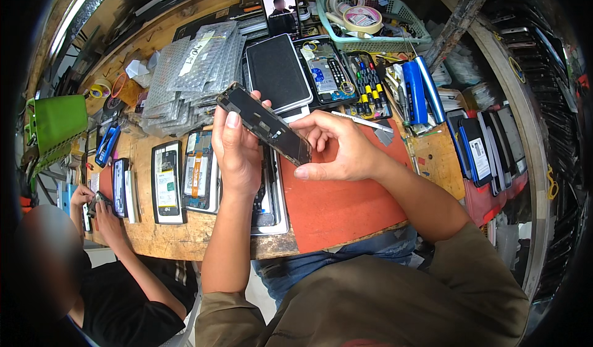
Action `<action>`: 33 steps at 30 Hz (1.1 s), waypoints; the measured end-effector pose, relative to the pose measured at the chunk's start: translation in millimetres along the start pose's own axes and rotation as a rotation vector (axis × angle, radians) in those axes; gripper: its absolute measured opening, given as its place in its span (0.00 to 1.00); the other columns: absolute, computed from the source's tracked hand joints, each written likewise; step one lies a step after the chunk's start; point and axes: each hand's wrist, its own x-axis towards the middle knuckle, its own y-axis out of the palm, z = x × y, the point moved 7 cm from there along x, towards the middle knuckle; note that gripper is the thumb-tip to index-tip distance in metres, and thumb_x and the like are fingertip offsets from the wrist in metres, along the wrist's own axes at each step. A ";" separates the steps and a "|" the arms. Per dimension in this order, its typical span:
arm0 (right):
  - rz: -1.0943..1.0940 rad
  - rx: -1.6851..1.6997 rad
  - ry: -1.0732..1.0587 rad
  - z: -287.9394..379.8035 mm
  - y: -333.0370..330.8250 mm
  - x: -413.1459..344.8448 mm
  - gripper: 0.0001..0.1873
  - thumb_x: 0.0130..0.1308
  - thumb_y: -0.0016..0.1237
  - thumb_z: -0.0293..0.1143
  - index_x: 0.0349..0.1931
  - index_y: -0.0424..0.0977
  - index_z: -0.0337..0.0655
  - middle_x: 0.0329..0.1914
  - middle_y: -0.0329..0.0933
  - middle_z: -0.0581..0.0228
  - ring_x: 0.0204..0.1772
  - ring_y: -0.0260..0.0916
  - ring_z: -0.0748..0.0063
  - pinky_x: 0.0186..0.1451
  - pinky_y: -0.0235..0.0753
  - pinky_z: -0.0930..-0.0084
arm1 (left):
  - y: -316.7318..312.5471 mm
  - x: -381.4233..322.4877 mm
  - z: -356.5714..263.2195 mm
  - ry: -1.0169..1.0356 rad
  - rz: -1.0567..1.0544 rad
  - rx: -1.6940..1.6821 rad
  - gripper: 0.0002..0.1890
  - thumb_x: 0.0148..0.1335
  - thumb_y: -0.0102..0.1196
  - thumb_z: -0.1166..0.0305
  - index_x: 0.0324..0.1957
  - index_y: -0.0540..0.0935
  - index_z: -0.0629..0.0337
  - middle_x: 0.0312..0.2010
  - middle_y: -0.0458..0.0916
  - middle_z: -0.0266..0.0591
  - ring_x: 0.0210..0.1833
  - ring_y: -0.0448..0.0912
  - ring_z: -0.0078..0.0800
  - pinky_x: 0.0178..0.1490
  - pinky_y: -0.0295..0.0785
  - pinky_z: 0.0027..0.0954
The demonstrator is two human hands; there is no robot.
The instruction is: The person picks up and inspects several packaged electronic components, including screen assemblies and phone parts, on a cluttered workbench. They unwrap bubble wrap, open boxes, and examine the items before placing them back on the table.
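My left hand [241, 157] holds a dark phone frame [268, 124] tilted in the air, thumb along its near edge and fingers behind it. Metal tabs and small parts show on the frame's inner face. Around the frame's lower right end is my right hand [340, 147], its index fingertip at the far edge and its thumb by the near corner. Beneath this hand lies a red-brown work mat [343, 208]. Left of the mat, partly hidden by my left forearm, is an opened tablet [278, 217] with a white rim.
Left are opened devices [167, 185] and bubble-wrap pouches [199, 64]. Behind are a tablet panel [278, 71], propped phone [281, 11], screwdrivers [370, 87] and a mint basket [384, 41]. Phones [477, 147] stand right. Another person [125, 282] works at the left with a small device.
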 end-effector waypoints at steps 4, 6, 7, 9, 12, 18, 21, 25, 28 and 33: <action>-0.057 0.057 0.000 -1.4 -0.2 0.6 0.39 0.46 0.78 0.47 0.56 0.78 0.36 0.41 0.78 0.69 0.38 0.70 0.81 0.41 0.73 0.81 | -0.4 -0.7 1.1 -0.003 -0.003 0.019 0.32 0.74 0.50 0.47 0.68 0.69 0.60 0.62 0.78 0.51 0.65 0.78 0.43 0.67 0.75 0.43; -0.059 0.046 -0.011 -0.9 0.1 0.5 0.39 0.46 0.78 0.47 0.56 0.78 0.36 0.41 0.78 0.69 0.38 0.70 0.81 0.41 0.73 0.81 | -0.1 -0.6 1.0 0.001 -0.003 0.014 0.32 0.74 0.50 0.47 0.69 0.69 0.61 0.62 0.78 0.51 0.65 0.78 0.43 0.66 0.76 0.42; -0.059 0.046 -0.007 -1.1 0.0 0.4 0.39 0.46 0.78 0.47 0.56 0.78 0.36 0.41 0.78 0.69 0.38 0.70 0.81 0.41 0.73 0.81 | 0.2 -0.5 0.9 0.005 -0.001 0.009 0.32 0.74 0.49 0.47 0.69 0.69 0.61 0.62 0.78 0.51 0.65 0.78 0.43 0.66 0.76 0.42; -0.058 0.047 0.000 -1.1 -0.2 0.1 0.39 0.46 0.78 0.47 0.56 0.78 0.36 0.42 0.78 0.68 0.38 0.70 0.81 0.41 0.73 0.81 | -0.1 -0.7 0.4 0.011 -0.007 0.007 0.32 0.74 0.49 0.47 0.69 0.69 0.61 0.62 0.78 0.51 0.65 0.78 0.43 0.66 0.76 0.42; -0.059 0.043 -0.006 -0.3 -0.3 0.8 0.40 0.47 0.78 0.47 0.57 0.78 0.35 0.43 0.79 0.67 0.39 0.71 0.80 0.41 0.73 0.81 | 0.3 -0.4 -0.7 0.025 -0.004 -0.001 0.32 0.75 0.49 0.48 0.68 0.69 0.62 0.62 0.78 0.52 0.66 0.78 0.44 0.66 0.76 0.42; -0.099 0.001 -0.041 1.3 -4.0 1.7 0.41 0.48 0.78 0.45 0.61 0.76 0.34 0.45 0.79 0.65 0.41 0.72 0.78 0.43 0.75 0.79 | 4.8 2.0 -3.0 0.040 0.024 0.015 0.32 0.74 0.50 0.50 0.69 0.68 0.64 0.64 0.76 0.55 0.68 0.76 0.44 0.68 0.75 0.44; -0.083 0.031 -0.033 0.0 -4.3 0.5 0.41 0.53 0.75 0.36 0.66 0.71 0.32 0.48 0.75 0.68 0.45 0.74 0.80 0.46 0.73 0.81 | 16.9 -0.2 2.0 -0.017 0.131 0.039 0.35 0.71 0.54 0.51 0.70 0.65 0.65 0.66 0.73 0.58 0.68 0.75 0.46 0.70 0.72 0.45; -0.157 0.066 -0.023 -3.0 -9.6 0.7 0.39 0.54 0.74 0.36 0.65 0.72 0.32 0.47 0.75 0.66 0.44 0.72 0.80 0.46 0.74 0.81 | 33.4 -7.2 6.9 -0.024 0.302 0.183 0.38 0.67 0.62 0.56 0.72 0.63 0.65 0.68 0.71 0.58 0.68 0.74 0.43 0.73 0.67 0.43; -0.211 0.003 -0.043 -2.8 -14.2 0.3 0.37 0.55 0.74 0.38 0.63 0.74 0.32 0.47 0.75 0.65 0.42 0.71 0.79 0.46 0.75 0.80 | 32.6 -7.0 11.0 -0.079 0.346 0.207 0.33 0.71 0.60 0.60 0.70 0.66 0.67 0.67 0.74 0.52 0.68 0.74 0.36 0.70 0.69 0.39; -0.256 0.162 0.027 -12.6 -18.9 1.1 0.23 0.71 0.59 0.25 0.63 0.72 0.28 0.52 0.74 0.66 0.49 0.74 0.81 0.51 0.76 0.81 | 20.9 -4.6 15.8 -0.185 0.262 -0.020 0.22 0.79 0.49 0.65 0.68 0.70 0.69 0.62 0.79 0.45 0.63 0.79 0.31 0.66 0.75 0.35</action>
